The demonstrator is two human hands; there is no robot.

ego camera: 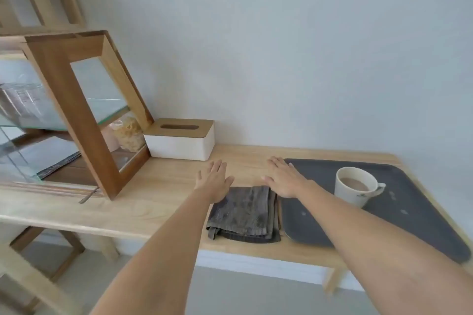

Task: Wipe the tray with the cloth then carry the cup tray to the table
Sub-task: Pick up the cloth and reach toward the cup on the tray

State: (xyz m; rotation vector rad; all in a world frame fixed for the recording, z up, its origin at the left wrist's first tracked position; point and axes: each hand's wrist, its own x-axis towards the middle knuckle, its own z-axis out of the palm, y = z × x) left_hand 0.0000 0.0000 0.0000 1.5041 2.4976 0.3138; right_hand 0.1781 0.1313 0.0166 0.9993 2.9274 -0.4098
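Note:
A dark grey tray (414,212) lies on the right of a light wooden counter (158,202). On it stands a white cup (354,186) filled with a light brown drink, and a few pale spots mark the tray's surface. A folded grey cloth (245,212) lies on the counter just left of the tray. My left hand (213,180) is flat and open above the cloth's far left corner. My right hand (284,178) is also open, palm down, over the cloth's far right corner and the tray's left edge. Neither hand holds anything.
A white tissue box with a wooden lid (181,139) stands against the wall behind the hands. A wooden cabinet with glass panes (76,115) fills the left side and holds jars. The counter's front edge runs below the cloth, with floor beneath.

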